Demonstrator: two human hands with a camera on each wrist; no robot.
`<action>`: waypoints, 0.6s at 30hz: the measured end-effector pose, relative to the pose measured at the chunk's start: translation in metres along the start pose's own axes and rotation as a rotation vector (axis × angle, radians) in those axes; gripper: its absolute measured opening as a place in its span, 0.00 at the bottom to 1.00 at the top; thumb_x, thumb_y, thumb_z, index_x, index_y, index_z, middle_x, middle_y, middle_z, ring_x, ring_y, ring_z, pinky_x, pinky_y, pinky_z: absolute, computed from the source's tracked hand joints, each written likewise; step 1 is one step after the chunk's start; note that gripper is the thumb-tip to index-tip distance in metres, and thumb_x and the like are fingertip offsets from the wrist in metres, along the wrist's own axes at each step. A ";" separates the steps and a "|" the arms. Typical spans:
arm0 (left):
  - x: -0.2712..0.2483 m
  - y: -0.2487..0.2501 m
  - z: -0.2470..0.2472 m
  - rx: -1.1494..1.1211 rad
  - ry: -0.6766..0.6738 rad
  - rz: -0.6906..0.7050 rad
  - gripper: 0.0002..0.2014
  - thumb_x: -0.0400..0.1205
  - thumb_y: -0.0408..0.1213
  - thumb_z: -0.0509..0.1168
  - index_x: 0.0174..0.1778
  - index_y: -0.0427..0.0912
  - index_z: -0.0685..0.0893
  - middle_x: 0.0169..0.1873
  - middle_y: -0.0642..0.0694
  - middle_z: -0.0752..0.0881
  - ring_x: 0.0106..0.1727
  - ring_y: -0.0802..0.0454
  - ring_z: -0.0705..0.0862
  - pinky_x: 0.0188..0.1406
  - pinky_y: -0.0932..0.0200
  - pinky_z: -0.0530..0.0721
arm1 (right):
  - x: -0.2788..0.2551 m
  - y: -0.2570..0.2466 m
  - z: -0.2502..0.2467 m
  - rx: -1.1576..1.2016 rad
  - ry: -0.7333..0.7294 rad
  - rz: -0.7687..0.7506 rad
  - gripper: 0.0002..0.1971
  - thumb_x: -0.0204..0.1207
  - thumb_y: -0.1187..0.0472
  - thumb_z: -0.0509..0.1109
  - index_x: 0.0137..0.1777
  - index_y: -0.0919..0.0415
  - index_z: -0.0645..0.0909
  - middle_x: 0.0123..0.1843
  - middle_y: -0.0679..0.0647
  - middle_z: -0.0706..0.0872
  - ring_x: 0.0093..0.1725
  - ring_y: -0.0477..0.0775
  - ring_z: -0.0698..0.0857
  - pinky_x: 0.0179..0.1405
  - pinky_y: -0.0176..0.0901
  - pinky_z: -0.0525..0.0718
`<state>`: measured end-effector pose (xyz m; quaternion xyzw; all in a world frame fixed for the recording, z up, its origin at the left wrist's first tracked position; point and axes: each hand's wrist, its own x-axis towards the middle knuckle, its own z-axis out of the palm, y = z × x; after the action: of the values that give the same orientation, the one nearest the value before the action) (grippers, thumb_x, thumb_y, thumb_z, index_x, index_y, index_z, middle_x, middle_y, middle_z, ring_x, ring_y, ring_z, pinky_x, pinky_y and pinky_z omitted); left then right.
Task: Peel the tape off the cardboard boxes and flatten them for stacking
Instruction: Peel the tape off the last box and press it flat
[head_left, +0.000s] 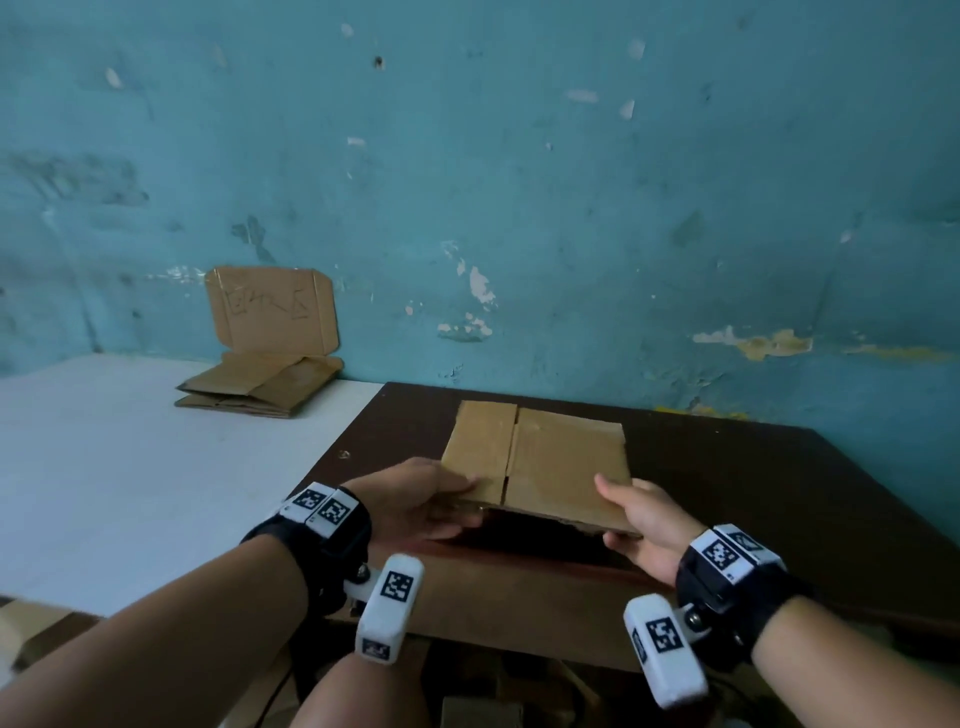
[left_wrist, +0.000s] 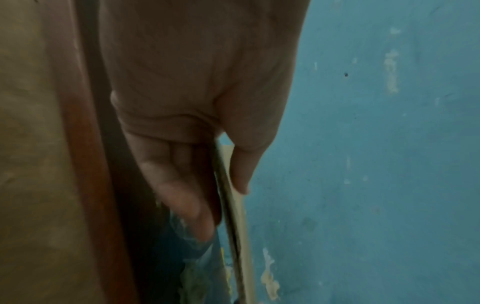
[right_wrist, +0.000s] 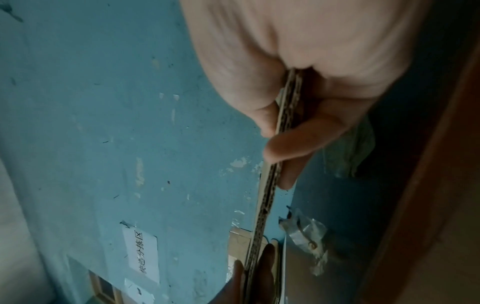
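At the far left of the head view a white worktop (head_left: 104, 457) runs back to a peeling turquoise wall (head_left: 519, 182), and on its far edge, left of centre in the frame, lies a low stack of flattened brown cardboard boxes (head_left: 260, 387) with one more flattened brown sheet bearing scrawled marks (head_left: 272, 309) propped upright against the wall behind it. Right of that worktop stands a dark brown wooden worktop (head_left: 753, 493). In the lower middle of the frame the left hand (head_left: 415, 501) pinches the near left edge of a flattened tan cardboard box (head_left: 540, 462), thumb on top and fingers underneath; the left wrist view shows the same thin board edge (left_wrist: 233, 205) clamped between the thumb and the fingers (left_wrist: 182, 195). The flattened box is held level just above the dark worktop, its near edge raised off the surface, with a flap seam running front to back through its left half. At its near right corner the right hand (head_left: 641, 525) pinches it too, thumb over the top face and fingers below; the right wrist view shows the corrugated edge (right_wrist: 272, 181) gripped between thumb and curled fingers (right_wrist: 293, 144). Both wrists wear black straps carrying white marker blocks (head_left: 387, 608).
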<state>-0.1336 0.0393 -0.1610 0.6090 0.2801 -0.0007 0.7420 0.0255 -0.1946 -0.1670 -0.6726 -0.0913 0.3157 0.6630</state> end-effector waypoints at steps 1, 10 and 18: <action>0.003 -0.002 0.000 0.004 0.006 0.027 0.06 0.90 0.37 0.64 0.60 0.39 0.81 0.43 0.40 0.92 0.38 0.50 0.92 0.28 0.59 0.88 | 0.004 -0.001 0.005 0.016 0.003 -0.003 0.16 0.86 0.55 0.71 0.68 0.62 0.80 0.51 0.60 0.89 0.35 0.54 0.91 0.20 0.39 0.80; 0.011 0.029 -0.095 -0.116 0.414 0.183 0.07 0.85 0.30 0.71 0.44 0.37 0.80 0.30 0.42 0.81 0.20 0.58 0.81 0.18 0.65 0.83 | 0.044 -0.029 0.122 0.108 -0.152 0.046 0.04 0.88 0.68 0.63 0.58 0.68 0.77 0.64 0.73 0.85 0.57 0.71 0.89 0.19 0.41 0.86; 0.012 0.050 -0.258 -0.139 0.692 0.221 0.09 0.85 0.30 0.71 0.43 0.41 0.77 0.31 0.46 0.78 0.21 0.59 0.79 0.18 0.72 0.81 | 0.106 -0.034 0.289 -0.025 -0.251 -0.017 0.20 0.85 0.75 0.64 0.76 0.68 0.68 0.68 0.74 0.81 0.42 0.67 0.89 0.17 0.42 0.86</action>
<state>-0.2136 0.2890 -0.1466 0.5480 0.4462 0.3043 0.6387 -0.0389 0.1071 -0.1439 -0.6351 -0.1835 0.3906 0.6406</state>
